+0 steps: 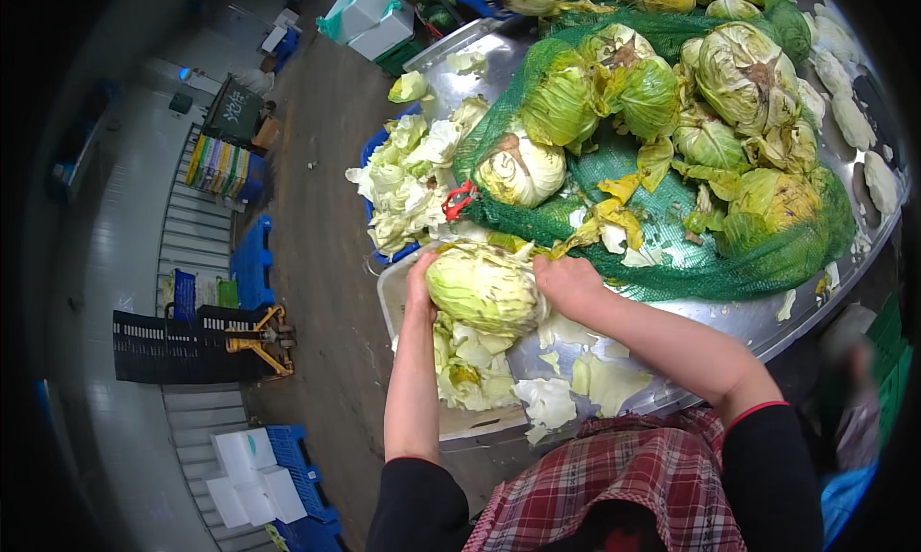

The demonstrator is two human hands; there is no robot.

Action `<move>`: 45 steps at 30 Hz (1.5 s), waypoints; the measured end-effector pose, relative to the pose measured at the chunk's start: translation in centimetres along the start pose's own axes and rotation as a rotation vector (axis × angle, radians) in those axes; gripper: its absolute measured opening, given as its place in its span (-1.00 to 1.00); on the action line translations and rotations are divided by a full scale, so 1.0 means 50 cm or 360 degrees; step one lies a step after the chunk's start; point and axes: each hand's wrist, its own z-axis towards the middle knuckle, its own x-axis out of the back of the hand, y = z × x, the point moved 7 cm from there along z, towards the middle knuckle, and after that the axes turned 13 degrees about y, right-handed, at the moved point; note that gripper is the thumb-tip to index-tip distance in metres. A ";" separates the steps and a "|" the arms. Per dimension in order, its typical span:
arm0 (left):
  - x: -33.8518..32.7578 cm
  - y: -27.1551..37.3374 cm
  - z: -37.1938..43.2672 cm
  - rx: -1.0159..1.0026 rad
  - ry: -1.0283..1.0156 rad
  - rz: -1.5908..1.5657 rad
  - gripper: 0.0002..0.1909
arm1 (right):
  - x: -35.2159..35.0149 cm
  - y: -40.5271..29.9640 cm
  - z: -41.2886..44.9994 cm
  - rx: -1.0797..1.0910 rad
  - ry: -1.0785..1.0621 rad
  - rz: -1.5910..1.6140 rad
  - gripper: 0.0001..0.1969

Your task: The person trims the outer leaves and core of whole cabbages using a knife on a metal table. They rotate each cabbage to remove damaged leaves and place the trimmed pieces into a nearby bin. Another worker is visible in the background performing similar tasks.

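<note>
A pale green cabbage head, with brown-streaked outer leaves, is held tilted above the near left corner of the metal table. My left hand cups its left side, the fingers partly hidden behind it. At the cabbage's right end my right hand is curled tight against the leaves; what its fingertips pinch is hidden. Below the cabbage, loose leaves lie in a white plastic crate. Just beyond my hands, a green mesh bag lies spread, with several cabbages and yellowed leaves on it.
The stainless steel table bears scattered leaf scraps. A blue crate heaped with leaves adjoins its left side. Across the table, a blue-gloved hand of another person touches a cabbage. Another person is at right. A yellow pallet jack stands left.
</note>
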 end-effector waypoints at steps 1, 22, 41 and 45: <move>-0.020 0.011 -0.030 -0.0010 0.0075 -0.0032 -0.63 | -0.029 0.018 -0.007 -0.0023 0.0098 -0.0048 -0.86; -0.060 0.111 0.000 0.0082 -0.0148 0.0394 -0.58 | -0.128 0.030 0.026 -0.0270 0.0181 0.0307 -0.71; 0.021 -0.044 -0.280 -0.0374 0.0405 0.0058 -0.09 | 0.039 0.012 -0.049 0.0140 -0.0496 0.0134 -0.64; 0.037 -0.104 -0.188 -0.0153 0.0263 -0.0034 -0.13 | -0.034 0.102 0.033 0.0195 -0.0167 0.0318 -0.48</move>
